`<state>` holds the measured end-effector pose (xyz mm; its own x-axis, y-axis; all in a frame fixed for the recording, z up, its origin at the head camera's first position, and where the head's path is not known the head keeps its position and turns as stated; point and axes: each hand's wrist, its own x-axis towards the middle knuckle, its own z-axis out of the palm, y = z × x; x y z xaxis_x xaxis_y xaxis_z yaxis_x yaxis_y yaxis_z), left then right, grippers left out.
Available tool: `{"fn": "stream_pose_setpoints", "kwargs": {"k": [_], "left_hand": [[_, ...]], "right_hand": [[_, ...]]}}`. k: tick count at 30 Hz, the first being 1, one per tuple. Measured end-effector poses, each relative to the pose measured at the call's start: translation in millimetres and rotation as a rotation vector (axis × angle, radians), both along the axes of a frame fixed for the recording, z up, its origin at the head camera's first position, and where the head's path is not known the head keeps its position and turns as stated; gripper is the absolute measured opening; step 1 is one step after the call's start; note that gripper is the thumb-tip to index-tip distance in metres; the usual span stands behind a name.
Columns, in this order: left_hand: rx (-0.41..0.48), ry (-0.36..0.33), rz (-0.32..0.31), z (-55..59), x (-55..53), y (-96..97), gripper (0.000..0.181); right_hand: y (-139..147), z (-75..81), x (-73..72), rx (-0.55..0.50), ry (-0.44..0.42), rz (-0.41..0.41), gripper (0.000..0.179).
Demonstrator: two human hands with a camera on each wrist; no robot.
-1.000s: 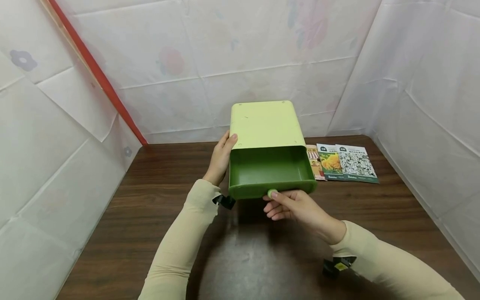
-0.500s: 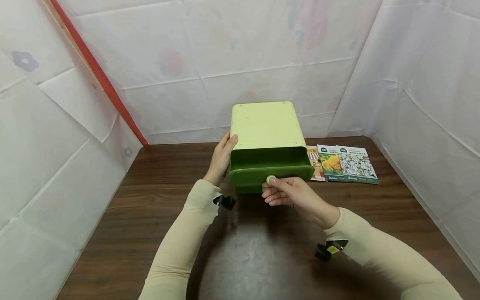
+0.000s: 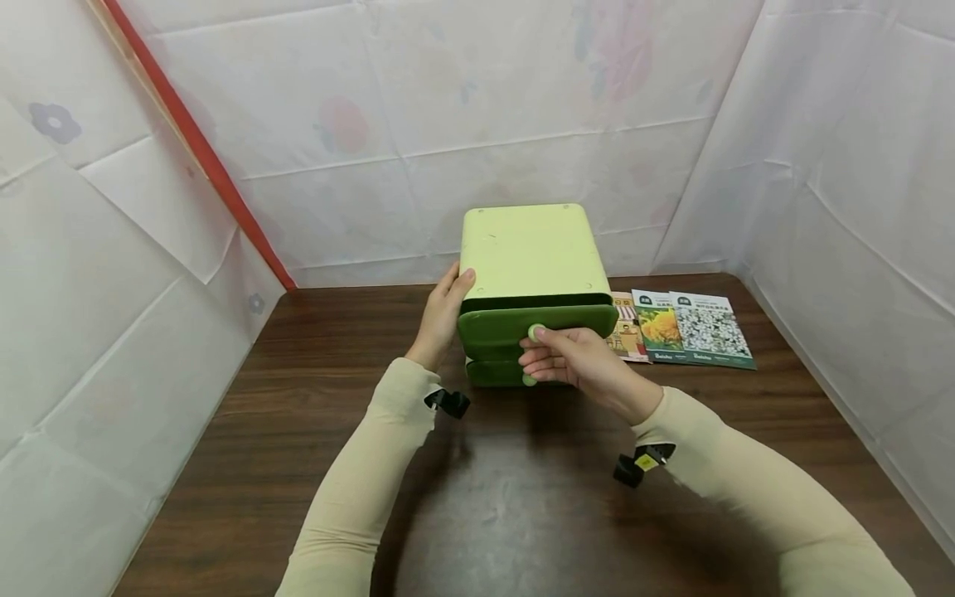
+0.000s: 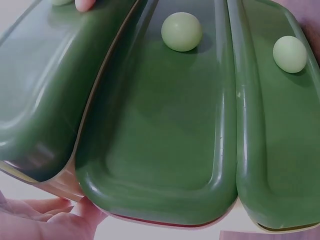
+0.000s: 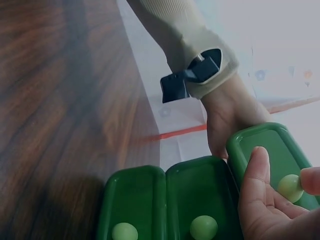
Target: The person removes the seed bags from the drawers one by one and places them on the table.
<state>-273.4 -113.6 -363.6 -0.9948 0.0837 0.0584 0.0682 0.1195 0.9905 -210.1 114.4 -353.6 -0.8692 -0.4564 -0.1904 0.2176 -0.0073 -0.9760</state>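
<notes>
Head view: drawer front (image 3: 494, 330) crosswise, toward camera

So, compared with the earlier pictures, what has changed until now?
The top drawer slid inward, away from the person, and is nearly closed. The right hand moved with it, pinching its knob throughout; nothing was let go. The left hand stays against the side of the cabinet, and the printed packets lie as before.

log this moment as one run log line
top drawer: slightly open | right grip: on its knob | left grip: against cabinet's left side | packets: on table, right of cabinet
</notes>
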Motion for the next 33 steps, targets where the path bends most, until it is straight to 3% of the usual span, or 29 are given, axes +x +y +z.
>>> {"fn": "stream_pose_setpoints", "kwargs": {"k": [15, 33], "left_hand": [[0.095, 0.020, -0.003, 1.7, 2.2, 3.1, 0.071], [0.055, 0.018, 0.007, 0.5, 1.4, 3.2, 0.075]], "right_hand": [[-4, 1.5, -16.2, 0.012, 0.021, -0.031, 0.053], [-2, 0.3, -20.9, 0.040, 0.030, -0.044, 0.052]]}}
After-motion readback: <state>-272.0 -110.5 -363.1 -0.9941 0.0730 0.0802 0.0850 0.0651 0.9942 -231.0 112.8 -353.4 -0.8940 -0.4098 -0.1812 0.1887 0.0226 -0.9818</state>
